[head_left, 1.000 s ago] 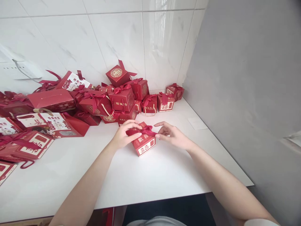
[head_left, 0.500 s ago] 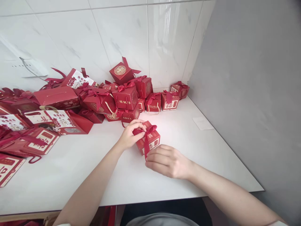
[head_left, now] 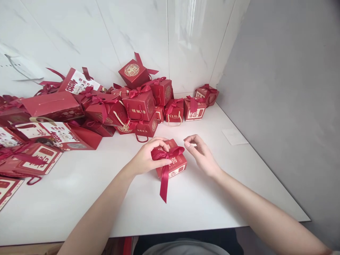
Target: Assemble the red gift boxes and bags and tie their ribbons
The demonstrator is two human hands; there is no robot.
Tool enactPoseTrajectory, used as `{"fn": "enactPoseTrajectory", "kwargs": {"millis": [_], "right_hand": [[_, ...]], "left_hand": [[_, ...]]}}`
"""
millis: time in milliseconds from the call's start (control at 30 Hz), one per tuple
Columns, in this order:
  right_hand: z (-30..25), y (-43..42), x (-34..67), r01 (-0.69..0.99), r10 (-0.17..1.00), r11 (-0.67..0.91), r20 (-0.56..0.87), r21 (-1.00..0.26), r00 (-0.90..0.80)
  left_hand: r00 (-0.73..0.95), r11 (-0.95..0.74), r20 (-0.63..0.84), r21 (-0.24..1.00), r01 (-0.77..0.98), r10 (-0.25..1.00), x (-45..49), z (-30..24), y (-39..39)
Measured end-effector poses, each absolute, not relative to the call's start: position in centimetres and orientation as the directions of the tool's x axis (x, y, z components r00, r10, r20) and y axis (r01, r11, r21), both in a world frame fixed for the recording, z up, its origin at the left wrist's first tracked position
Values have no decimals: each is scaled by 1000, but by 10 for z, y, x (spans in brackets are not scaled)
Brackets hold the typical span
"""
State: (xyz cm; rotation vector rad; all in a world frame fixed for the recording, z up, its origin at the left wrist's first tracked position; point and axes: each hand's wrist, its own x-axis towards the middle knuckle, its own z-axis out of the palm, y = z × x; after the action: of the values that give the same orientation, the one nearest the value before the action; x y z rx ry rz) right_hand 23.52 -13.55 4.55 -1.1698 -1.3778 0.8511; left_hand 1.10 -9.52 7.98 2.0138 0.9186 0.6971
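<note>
A small red gift box (head_left: pixel 175 165) with gold lettering sits on the white table (head_left: pixel 186 202) in front of me. A dark red ribbon (head_left: pixel 164 179) is looped on its top, and one loose tail hangs down over the front onto the table. My left hand (head_left: pixel 148 157) is closed on the ribbon loop at the box's top left. My right hand (head_left: pixel 200 154) hovers just right of the box, fingers curled and apart, holding nothing and not touching the ribbon.
A heap of red gift boxes with bows (head_left: pixel 138 102) is stacked against the tiled wall. Larger flat red boxes (head_left: pixel 39 141) lie at the left. A grey wall (head_left: pixel 287 88) bounds the right side. A small white paper slip (head_left: pixel 235 136) lies near it.
My right hand pulled a ribbon tail down in front of the box, then let it go and rose to the box's right side. The tail now hangs loose; my left hand stayed on the bow.
</note>
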Motion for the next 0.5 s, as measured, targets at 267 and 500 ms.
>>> {"fn": "enactPoseTrajectory", "kwargs": {"millis": [267, 500], "right_hand": [[50, -129, 247, 40, 973, 53, 43, -998, -229], [53, -126, 251, -101, 935, -30, 7, -994, -355]], "left_hand": [[584, -408, 130, 833, 374, 801, 14, 79, -99], [517, -461, 221, 793, 398, 827, 16, 77, -99]]}}
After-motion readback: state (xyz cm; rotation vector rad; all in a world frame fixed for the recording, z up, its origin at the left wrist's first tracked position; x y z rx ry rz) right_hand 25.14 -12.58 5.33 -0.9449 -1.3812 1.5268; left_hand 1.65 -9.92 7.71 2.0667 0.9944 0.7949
